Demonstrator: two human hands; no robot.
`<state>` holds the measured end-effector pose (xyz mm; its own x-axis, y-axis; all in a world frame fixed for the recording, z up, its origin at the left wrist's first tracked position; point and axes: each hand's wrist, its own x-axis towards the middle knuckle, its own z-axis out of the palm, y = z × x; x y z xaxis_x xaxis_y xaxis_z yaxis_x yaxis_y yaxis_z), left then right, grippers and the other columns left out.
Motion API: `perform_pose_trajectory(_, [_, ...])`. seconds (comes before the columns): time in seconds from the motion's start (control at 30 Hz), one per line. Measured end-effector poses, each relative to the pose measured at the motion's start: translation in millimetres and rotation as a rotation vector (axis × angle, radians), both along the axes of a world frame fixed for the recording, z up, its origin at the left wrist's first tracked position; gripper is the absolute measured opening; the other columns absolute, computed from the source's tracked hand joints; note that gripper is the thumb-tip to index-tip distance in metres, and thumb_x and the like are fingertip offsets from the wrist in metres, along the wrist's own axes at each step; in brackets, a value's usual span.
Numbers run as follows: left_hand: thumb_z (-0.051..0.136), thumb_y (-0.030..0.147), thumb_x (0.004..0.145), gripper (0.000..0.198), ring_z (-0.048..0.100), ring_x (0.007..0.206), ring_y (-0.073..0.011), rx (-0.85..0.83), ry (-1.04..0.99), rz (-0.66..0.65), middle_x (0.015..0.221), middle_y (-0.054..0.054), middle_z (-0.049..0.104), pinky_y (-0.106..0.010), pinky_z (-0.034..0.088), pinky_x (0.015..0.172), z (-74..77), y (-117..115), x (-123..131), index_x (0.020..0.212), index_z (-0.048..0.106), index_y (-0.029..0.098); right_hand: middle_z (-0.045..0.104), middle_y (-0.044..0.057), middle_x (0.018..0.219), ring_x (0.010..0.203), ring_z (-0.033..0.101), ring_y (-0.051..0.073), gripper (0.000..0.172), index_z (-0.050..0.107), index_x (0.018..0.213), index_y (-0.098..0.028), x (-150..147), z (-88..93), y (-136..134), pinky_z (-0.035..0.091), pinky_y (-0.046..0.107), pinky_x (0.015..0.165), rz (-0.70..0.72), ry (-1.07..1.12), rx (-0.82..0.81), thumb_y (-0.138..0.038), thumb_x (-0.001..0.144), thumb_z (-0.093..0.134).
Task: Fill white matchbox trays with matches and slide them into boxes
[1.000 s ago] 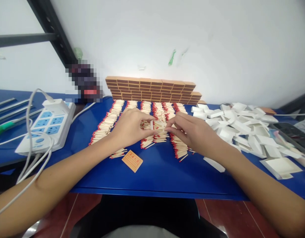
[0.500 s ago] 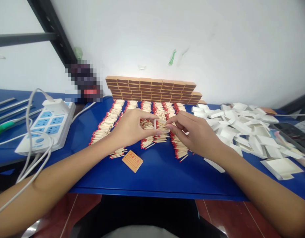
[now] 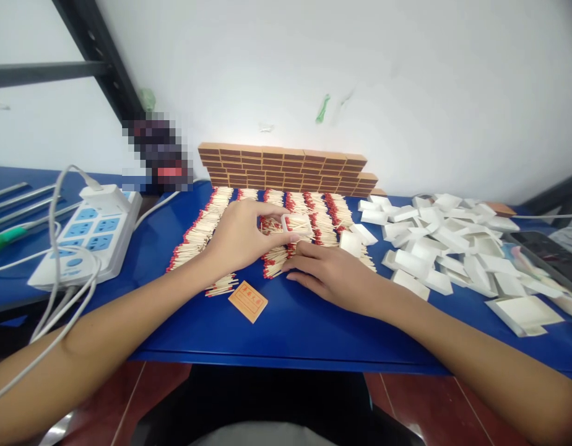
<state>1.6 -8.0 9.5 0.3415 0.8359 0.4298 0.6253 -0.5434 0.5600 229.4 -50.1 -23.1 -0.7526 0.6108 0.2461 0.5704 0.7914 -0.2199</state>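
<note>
Rows of red-tipped matches (image 3: 314,214) lie on the blue table (image 3: 295,322). My left hand (image 3: 242,238) is closed on a small white matchbox tray (image 3: 296,226) with matches in it, held just above the rows. My right hand (image 3: 325,272) lies low on the table over the near ends of the match rows, fingers stretched toward the left and touching matches. An orange matchbox sleeve (image 3: 248,301) lies flat in front of my left hand.
A wall of stacked orange matchboxes (image 3: 286,168) stands at the back. Several white empty trays (image 3: 444,248) are heaped to the right, beside a phone (image 3: 546,254). A white power strip (image 3: 88,232) with cables and some tools (image 3: 17,214) sit at the left.
My right hand has dropped from the tray down and left onto the matches on the table. The left hand has lifted the tray slightly and turned its open side up.
</note>
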Motion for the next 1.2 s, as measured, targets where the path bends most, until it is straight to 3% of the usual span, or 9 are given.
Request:
perform_pose_trajectory(0.5, [0.088,0.053,0.081,0.041,0.077,0.103,-0.0300,0.025,0.016,0.006,0.112,-0.005,0.084,-0.041,0.058,0.089,0.1,1,-1,0.112,0.085,0.027,0.071,0.010,0.113,0.092,0.074,0.023,0.023,0.070,0.124,-0.021,-3,1.3,-1,0.059,0.036,0.079,-0.023,-0.016,0.022,-0.027,0.110,0.053])
perform_pose_trajectory(0.7, [0.087,0.061,0.080,0.045,0.077,0.099,-0.0299,0.027,0.013,0.007,0.108,-0.005,0.084,-0.041,0.058,0.086,0.6,1,-1,0.110,0.085,0.027,0.071,0.008,0.108,0.087,0.073,0.020,0.021,0.072,0.111,-0.020,-5,3.4,-1,0.056,0.034,0.076,-0.029,-0.013,-0.033,-0.026,0.111,0.052])
perform_pose_trajectory(0.9, [0.087,0.054,0.082,0.039,0.075,0.094,-0.0282,0.050,0.036,-0.007,0.103,-0.004,0.084,-0.038,0.055,0.082,0.9,1,-1,0.111,0.085,0.027,0.070,0.008,0.109,0.082,0.070,0.019,0.018,0.068,0.104,-0.019,-8,10.0,-5,0.054,0.033,0.073,-0.037,-0.035,-0.077,-0.026,0.110,0.053])
perform_pose_trajectory(1.03, [0.088,0.050,0.082,0.037,0.074,0.091,-0.0285,0.113,0.148,-0.023,0.097,-0.005,0.084,-0.040,0.052,0.085,0.0,4,-2,0.111,0.085,0.027,0.069,0.007,0.103,0.081,0.068,0.018,0.014,0.066,0.105,-0.020,2,19.6,-4,0.052,0.032,0.072,-0.032,0.069,-0.012,-0.026,0.110,0.054])
perform_pose_trajectory(1.2, [0.092,0.049,0.079,0.039,0.073,0.087,-0.0287,0.128,0.239,-0.065,0.092,-0.005,0.083,-0.043,0.049,0.088,-4.1,5,-2,0.110,0.085,0.027,0.065,0.005,0.092,0.073,0.061,0.018,0.012,0.064,0.102,-0.021,18,26.3,7,0.044,0.030,0.063,-0.197,0.171,0.163,-0.026,0.109,0.056])
